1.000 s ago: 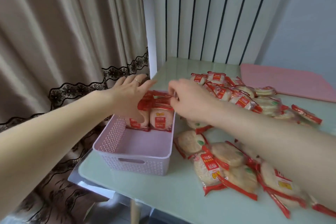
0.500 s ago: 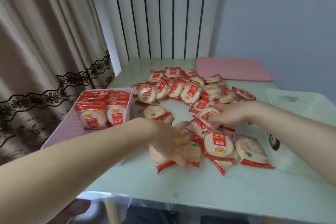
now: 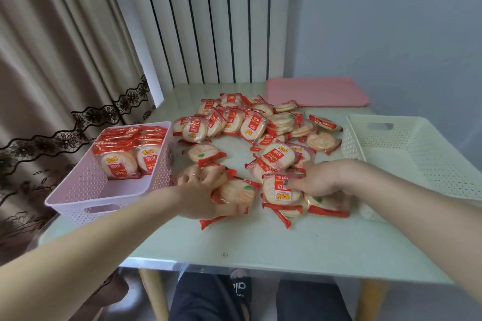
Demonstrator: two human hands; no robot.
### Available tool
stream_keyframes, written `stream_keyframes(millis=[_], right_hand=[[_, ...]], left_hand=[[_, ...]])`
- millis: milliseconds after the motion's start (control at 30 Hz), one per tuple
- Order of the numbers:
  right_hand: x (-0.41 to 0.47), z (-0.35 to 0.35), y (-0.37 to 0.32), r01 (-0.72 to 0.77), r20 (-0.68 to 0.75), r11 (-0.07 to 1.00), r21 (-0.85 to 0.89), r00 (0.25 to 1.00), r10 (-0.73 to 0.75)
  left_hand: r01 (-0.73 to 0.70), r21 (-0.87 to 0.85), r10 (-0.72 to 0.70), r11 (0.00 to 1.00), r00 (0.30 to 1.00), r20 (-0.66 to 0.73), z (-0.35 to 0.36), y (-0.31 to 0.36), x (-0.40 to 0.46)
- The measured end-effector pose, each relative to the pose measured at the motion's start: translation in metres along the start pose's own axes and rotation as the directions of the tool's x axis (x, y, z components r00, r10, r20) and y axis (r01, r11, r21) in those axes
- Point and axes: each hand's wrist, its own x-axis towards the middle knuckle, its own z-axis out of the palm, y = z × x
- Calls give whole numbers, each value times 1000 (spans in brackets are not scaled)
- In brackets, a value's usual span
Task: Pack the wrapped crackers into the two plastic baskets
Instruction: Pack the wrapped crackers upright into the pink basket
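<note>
The left hand (image 3: 206,191) is closed around a few cracker packs (image 3: 234,191) near the table's (image 3: 260,245) front. The right hand (image 3: 317,178) presses on another pack (image 3: 280,189); its grip I cannot tell. Further away, the pink basket (image 3: 86,190) holds packs at its far end, the white basket (image 3: 407,154) is at the right, and the loose pile (image 3: 250,125) lies between them.
</note>
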Motion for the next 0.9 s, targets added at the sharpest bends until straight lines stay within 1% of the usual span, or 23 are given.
stream_keyframes(millis=[67,133,167,233,267,300,367,433,500,533,600,667,800,900], right_hand=[[1,8,0,63,-82,992,111,995,-54],[4,11,2,146,-198,952,270,976,-93],[4,12,2,176,-241,931,320,965,-99],[4,13,5,188,-256,913,362,962,-97],[2,14,6,177,-224,919,352,969,-101],[1,16,8,171,-179,927,334,977,-116],[2,22,11,192,-114,938,289,980,-166],[2,25,11,190,-112,944,269,980,-166],[1,25,9,153,-117,941,301,986,-123],[0,26,6,126,-88,923,363,991,-100],[-2,29,1,70,-9,849,524,997,-77],[-1,34,-2,26,46,757,653,996,-74],[2,40,-7,-16,69,601,799,995,-66],[8,41,-6,-66,112,458,887,991,-73]], left_hand=[[-18,-67,11,998,995,-103,13,-1,4],[-74,-102,50,992,974,-222,23,1,5],[-104,-126,67,987,960,-271,25,2,5],[-167,-184,93,969,930,-355,27,2,5],[-193,-214,98,958,916,-388,27,0,4],[-200,-252,86,947,912,-402,27,-1,4],[-164,-322,33,932,927,-375,28,0,0],[-86,-363,-35,928,949,-314,28,5,-3],[-49,-391,-65,919,959,-274,26,16,-5],[-45,-407,-67,912,964,-257,24,23,-7],[-52,-446,-60,893,971,-233,22,39,-10],[-63,-501,-66,863,969,-237,26,50,-8],[-126,-569,-80,813,943,-324,37,54,-1],[-187,-648,-90,738,925,-369,35,49,3]])
